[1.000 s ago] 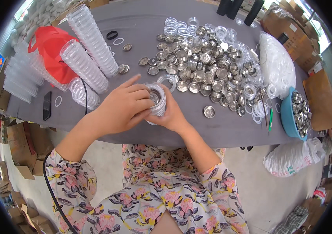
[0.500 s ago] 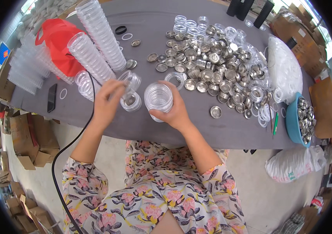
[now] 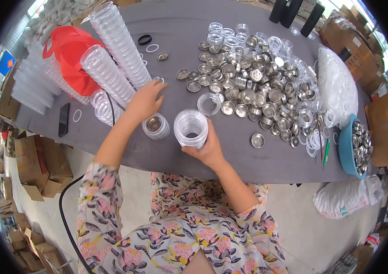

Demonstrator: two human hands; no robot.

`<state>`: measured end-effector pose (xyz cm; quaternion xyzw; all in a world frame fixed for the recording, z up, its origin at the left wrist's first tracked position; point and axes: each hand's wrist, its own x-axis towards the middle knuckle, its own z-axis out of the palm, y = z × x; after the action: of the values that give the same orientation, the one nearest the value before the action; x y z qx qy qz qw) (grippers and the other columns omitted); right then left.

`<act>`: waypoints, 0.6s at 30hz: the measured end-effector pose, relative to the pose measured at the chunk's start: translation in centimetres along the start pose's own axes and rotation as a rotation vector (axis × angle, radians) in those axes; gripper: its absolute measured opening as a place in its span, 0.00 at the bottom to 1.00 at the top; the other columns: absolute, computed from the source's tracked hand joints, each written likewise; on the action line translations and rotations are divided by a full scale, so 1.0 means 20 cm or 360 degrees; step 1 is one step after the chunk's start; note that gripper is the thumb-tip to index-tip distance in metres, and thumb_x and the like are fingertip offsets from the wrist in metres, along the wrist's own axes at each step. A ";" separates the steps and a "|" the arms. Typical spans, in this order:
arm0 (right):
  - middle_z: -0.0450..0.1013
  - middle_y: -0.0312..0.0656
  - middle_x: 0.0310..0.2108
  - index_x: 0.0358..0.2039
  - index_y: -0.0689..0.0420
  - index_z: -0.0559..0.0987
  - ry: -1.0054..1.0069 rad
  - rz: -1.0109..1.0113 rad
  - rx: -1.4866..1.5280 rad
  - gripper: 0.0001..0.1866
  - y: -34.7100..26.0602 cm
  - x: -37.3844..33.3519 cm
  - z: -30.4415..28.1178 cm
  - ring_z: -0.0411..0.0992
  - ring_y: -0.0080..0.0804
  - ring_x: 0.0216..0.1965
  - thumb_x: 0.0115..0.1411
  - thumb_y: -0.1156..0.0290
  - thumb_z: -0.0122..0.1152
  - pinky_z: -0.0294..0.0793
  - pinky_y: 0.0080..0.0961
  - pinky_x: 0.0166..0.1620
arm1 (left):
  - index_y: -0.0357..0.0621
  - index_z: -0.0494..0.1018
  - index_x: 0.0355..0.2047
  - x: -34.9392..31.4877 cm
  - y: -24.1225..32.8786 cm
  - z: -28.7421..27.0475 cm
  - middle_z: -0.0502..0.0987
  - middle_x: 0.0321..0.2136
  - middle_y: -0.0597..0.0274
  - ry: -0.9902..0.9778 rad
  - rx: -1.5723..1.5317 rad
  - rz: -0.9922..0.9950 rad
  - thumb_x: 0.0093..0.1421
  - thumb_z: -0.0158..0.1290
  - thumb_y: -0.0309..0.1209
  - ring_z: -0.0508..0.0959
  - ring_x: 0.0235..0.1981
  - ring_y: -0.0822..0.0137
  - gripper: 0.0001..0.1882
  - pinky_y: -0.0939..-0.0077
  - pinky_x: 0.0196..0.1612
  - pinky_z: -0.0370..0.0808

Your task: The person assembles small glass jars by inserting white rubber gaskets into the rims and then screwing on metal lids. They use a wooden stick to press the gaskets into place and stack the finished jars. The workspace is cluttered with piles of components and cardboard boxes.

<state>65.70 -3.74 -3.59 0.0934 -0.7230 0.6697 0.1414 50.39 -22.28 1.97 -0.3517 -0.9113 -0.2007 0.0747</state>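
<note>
My right hand [image 3: 208, 148] is wrapped round a stack of clear round plastic rings [image 3: 191, 127], tilted so that its round mouth faces up. My left hand [image 3: 147, 101] reaches out over the table with its fingers somewhat apart, slightly blurred; nothing shows between them. Just beyond its fingertips lie a few small round metal caps [image 3: 159, 79], partly hidden. Below that hand stands a short clear round container [image 3: 156, 127] with a metal cap inside its top. A single clear ring [image 3: 209, 104] lies beyond the stack in my right hand.
A large heap of metal caps [image 3: 259, 98] and clear rings spreads to the right. Tall stacks of clear pieces [image 3: 120, 43], a red bag [image 3: 73, 59] and a phone [image 3: 64, 119] are left. A blue basin [image 3: 347, 153] of caps stands by the right edge; a black cable [image 3: 61, 201] hangs left.
My left hand has moved up and away from the short container, and the clear piece it held is gone from it. My right hand keeps its stack. The whole view has shifted slightly.
</note>
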 end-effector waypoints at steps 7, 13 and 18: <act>0.65 0.42 0.48 0.55 0.61 0.59 -0.0043 0.0063 0.0017 0.48 -0.01 0.01 0.00 0.65 0.33 0.51 0.35 0.65 0.76 0.63 0.29 0.54 | 0.43 0.68 0.45 0.28 -0.15 0.26 0.70 0.40 0.50 -0.0491 0.0933 -0.0299 0.50 0.52 0.24 0.75 0.40 0.54 0.19 0.61 0.42 0.73; 0.65 0.43 0.50 0.57 0.61 0.57 -0.0024 0.0040 -0.0002 0.50 -0.01 0.00 -0.01 0.64 0.34 0.53 0.35 0.65 0.76 0.62 0.30 0.55 | 0.41 0.74 0.32 0.13 0.09 0.05 0.70 0.38 0.54 0.0031 0.0152 -0.0447 0.49 0.54 0.26 0.75 0.36 0.60 0.08 0.66 0.39 0.72; 0.66 0.43 0.49 0.54 0.58 0.62 0.0002 -0.0017 0.0078 0.45 -0.01 0.01 0.01 0.65 0.36 0.52 0.35 0.65 0.76 0.63 0.32 0.54 | 0.43 0.73 0.29 -0.14 0.29 -0.21 0.69 0.42 0.56 0.0392 -0.1354 0.0116 0.45 0.57 0.21 0.71 0.41 0.62 0.09 0.71 0.46 0.67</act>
<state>65.57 -4.03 -3.38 0.1002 -0.7058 0.6865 0.1433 56.36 -21.85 6.86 -0.3565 -0.7190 -0.5954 0.0384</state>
